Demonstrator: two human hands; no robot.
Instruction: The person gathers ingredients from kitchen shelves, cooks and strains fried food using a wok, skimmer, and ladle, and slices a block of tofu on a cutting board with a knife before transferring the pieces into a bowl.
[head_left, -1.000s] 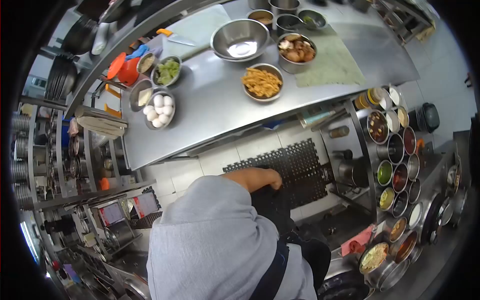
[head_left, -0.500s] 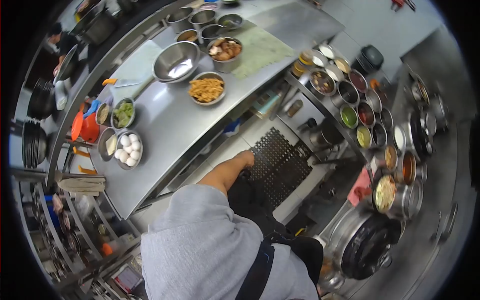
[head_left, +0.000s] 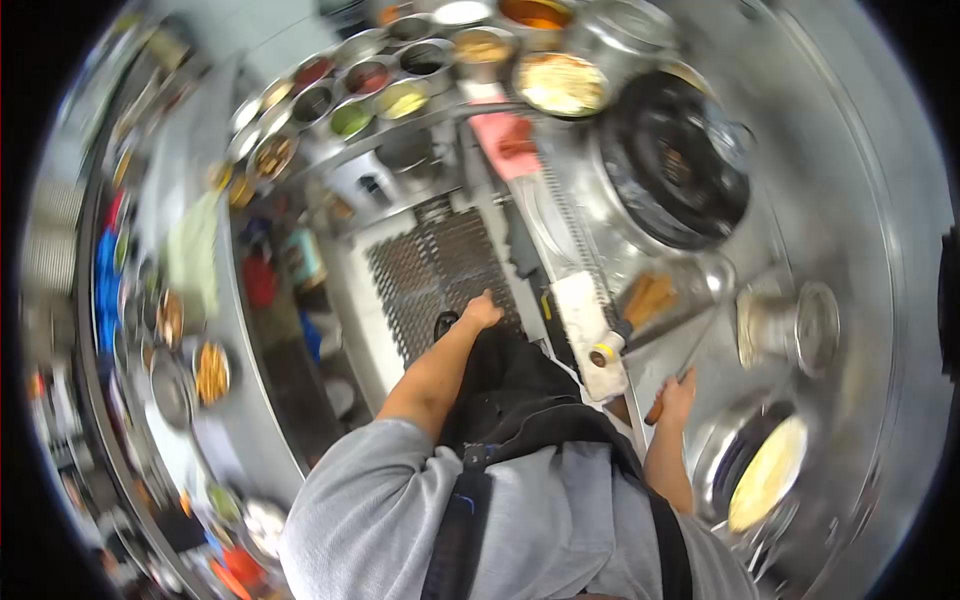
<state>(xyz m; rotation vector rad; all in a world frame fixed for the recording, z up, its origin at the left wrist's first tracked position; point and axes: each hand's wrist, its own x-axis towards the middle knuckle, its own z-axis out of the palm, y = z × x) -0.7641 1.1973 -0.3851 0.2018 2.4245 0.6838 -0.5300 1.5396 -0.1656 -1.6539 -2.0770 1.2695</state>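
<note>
1 wooden-handled utensil [head_left: 655, 410] is already clasped in the right hand [head_left: 679, 397], near the steel counter [head_left: 845, 440]'s left edge. The left hand [head_left: 484, 311] hangs well apart, its grip too blurred to tell. Golden strips [head_left: 211, 372] seem unused, near the prep tabletop [head_left: 255, 420]'s right edge.

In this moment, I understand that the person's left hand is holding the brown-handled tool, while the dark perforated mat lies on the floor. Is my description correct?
Not quite: the right hand, not the left hand, is holding the brown-handled tool, as the current head view shows. The dark perforated mat does lie on the floor.
</note>
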